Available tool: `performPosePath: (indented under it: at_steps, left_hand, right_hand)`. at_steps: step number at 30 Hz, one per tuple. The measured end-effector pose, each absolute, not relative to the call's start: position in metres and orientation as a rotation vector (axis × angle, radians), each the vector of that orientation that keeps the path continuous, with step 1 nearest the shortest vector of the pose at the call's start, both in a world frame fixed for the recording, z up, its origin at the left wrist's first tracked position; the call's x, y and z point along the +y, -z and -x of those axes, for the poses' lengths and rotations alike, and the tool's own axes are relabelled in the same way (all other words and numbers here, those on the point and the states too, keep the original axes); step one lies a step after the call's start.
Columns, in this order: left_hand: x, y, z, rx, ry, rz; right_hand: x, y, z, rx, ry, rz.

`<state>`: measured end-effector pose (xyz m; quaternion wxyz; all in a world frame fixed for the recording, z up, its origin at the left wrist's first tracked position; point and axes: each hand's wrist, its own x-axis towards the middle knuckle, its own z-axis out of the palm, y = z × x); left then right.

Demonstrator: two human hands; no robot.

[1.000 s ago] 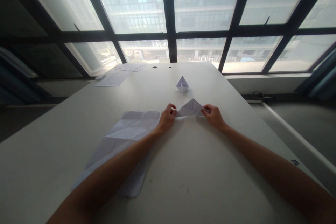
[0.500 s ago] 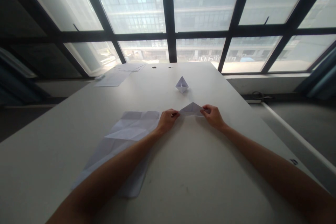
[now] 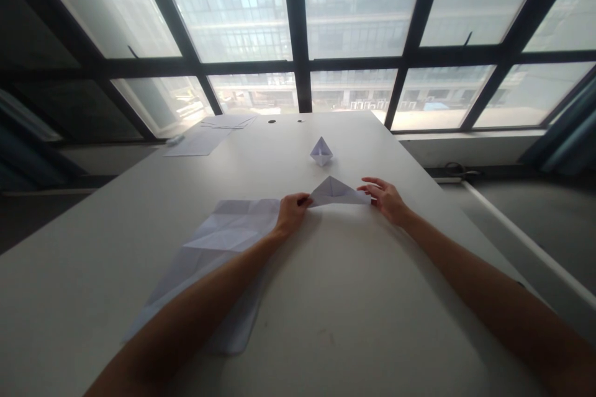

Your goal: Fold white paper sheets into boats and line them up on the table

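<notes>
A white sheet of paper folded into a triangular hat shape (image 3: 333, 191) is held just above the table, its peak pointing away from me. My left hand (image 3: 293, 211) pinches its left corner. At the right corner, my right hand (image 3: 385, 200) has its fingers spread apart; whether a fingertip still touches the paper I cannot tell. A finished-looking paper boat (image 3: 321, 152) stands upright on the table beyond the folded paper. Beside and partly under my left forearm lies a creased, unfolded sheet of paper (image 3: 218, 242).
The white table (image 3: 354, 298) reaches to the window wall. Several flat paper sheets (image 3: 195, 141) lie at its far left. Two dark round holes are near the far edge. A cable (image 3: 459, 169) and a white pipe (image 3: 526, 239) are beyond its right edge.
My right hand has loosened its pinch on the right corner and spread its fingers, moving slightly right. The folded paper has shifted a little left, still in my left hand.
</notes>
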<state>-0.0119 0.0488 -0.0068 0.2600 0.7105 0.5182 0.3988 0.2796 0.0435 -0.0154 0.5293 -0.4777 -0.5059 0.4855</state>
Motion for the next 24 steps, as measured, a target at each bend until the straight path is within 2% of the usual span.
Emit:
performPosePath:
  at_steps: [7,16,24]
  left_hand:
    - [0.050,0.008,0.012,1.406,-1.107,-1.895]
    - [0.051,0.008,0.013,1.404,-1.110,-1.894]
    - [0.053,0.009,0.014,1.365,-1.204,-1.776]
  right_hand:
    - [0.037,0.007,-0.283,-1.250,-1.340,1.048]
    - [0.041,0.019,-0.273,-1.229,-0.957,1.144]
    - [0.031,0.010,-0.267,-1.467,-0.882,0.972]
